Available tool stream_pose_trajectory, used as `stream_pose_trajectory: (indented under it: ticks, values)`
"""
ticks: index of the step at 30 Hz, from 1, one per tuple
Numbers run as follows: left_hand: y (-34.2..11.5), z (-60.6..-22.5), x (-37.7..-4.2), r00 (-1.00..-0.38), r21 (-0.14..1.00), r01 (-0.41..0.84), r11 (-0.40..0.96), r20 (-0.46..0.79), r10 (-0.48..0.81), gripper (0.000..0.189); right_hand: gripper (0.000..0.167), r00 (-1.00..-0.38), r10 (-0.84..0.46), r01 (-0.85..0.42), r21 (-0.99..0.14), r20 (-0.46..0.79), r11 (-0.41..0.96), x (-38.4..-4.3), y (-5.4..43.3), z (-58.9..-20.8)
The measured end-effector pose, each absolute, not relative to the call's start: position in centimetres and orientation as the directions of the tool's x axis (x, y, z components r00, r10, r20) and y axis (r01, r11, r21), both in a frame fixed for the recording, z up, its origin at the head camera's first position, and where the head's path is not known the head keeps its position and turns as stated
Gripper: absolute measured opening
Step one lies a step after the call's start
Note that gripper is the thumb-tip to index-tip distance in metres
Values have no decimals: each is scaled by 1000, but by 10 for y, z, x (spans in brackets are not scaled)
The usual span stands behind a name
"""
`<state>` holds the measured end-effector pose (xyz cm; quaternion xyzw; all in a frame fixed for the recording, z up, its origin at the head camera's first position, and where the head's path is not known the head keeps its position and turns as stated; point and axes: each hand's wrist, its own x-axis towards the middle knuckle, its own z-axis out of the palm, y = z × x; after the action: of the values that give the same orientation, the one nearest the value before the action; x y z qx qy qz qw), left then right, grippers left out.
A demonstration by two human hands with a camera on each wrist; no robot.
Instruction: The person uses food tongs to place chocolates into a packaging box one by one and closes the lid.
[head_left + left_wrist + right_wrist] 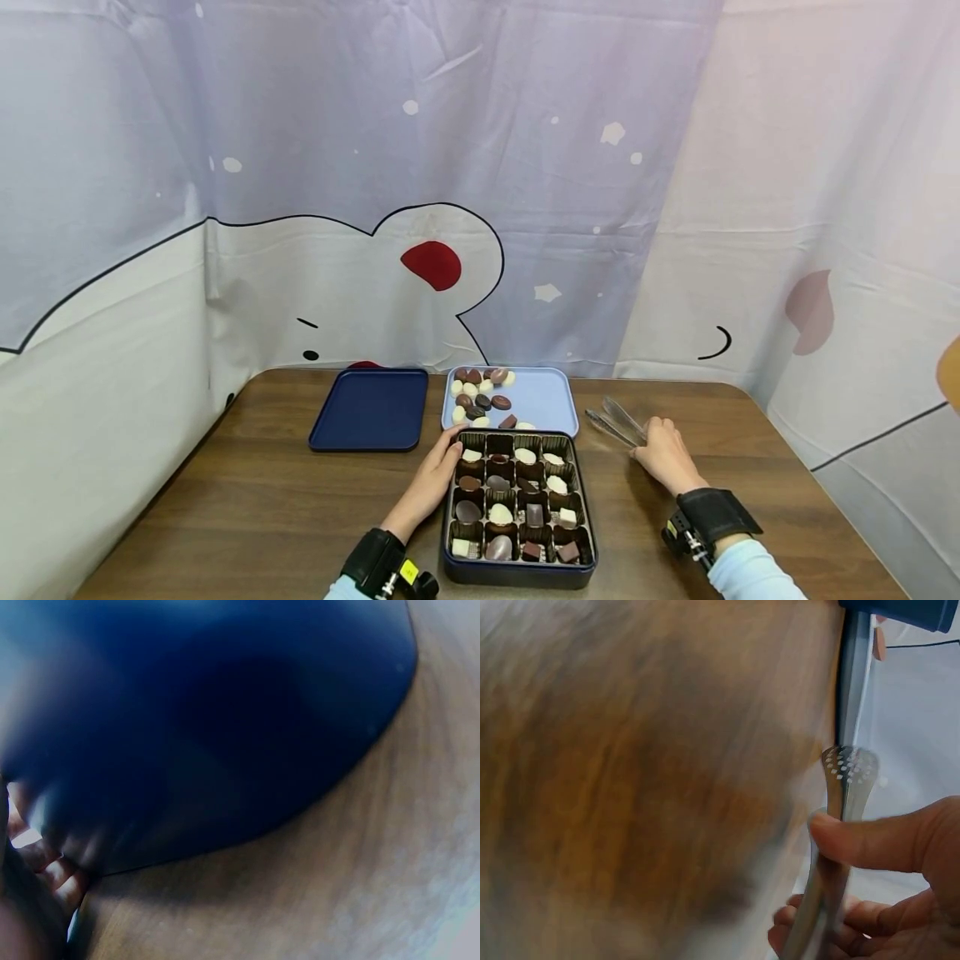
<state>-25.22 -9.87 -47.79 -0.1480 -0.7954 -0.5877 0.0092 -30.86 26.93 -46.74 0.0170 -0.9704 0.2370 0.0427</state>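
Observation:
A navy tin of chocolates (517, 577) stands at the near middle of the table, its dividers full of white, brown and dark pieces. My left hand (433, 479) holds its far left corner, thumb at the rim; in the left wrist view the fingers touch the tin's blue wall (247, 727). To the right of the tin, my right hand (666, 454) grips metal serving tongs (611, 423) low above the table, their arms apart. The right wrist view shows my thumb on the tongs (836, 791), whose perforated end points up.
Behind the tin lies a light blue tray (547, 400) with loose chocolates (470, 389) on its left side. A navy tray or lid (369, 410) lies to its left. A printed cloth (525, 192) hangs behind the wooden table (300, 517).

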Motion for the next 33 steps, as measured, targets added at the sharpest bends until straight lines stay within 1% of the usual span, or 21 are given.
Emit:
stream_pose_trajectory:
  ticks: [7, 9, 11, 14, 16, 17, 19, 21, 24, 29, 33]
  values:
    - [-97, -493, -261, -958, 930, 254, 264, 204, 202, 41, 41, -997, -5, -37, -421, 77, 906, -311, 272, -468]
    - [-97, -489, -258, -957, 930, 258, 263, 208, 203, 41, 46, -997, 1, -30, -414, 75, 910, -310, 271, -466]
    - [-97, -481, -254, -956, 932, 256, 257, 206, 208, 40, 57, -996, 17, -24, -421, 93, 907, -308, 268, -461]
    - [-98, -476, -251, -955, 930, 256, 263, 201, 216, 39, 75, -992, 40, -20, -481, 116, 877, -301, 256, -448]
    - [-98, -477, -252, -955, 928, 258, 267, 204, 215, 39, 81, -993, 18, -48, -554, 114, 831, -296, 244, -439]
    - [-98, -480, -254, -957, 931, 253, 264, 200, 212, 40, 82, -995, -14, -70, -596, 98, 800, -293, 237, -435]
    - [-98, -488, -259, -957, 935, 254, 248, 206, 204, 40, 80, -993, -109, -116, -683, 53, 722, -289, 226, -432]
    - [-98, -497, -264, -958, 937, 255, 240, 211, 194, 41, 78, -976, -216, -157, -749, 20, 644, -286, 215, -434]
    - [-98, -509, -271, -958, 939, 256, 231, 214, 194, 42, 71, -948, -319, -171, -823, -12, 542, -284, 204, -444]
    - [-99, -514, -274, -955, 941, 261, 214, 219, 202, 43, 59, -928, -372, -185, -863, -4, 470, -285, 199, -464]
    - [-101, -513, -273, -956, 944, 256, 209, 215, 200, 44, 52, -927, -372, -224, -857, 41, 464, -287, 196, -474]
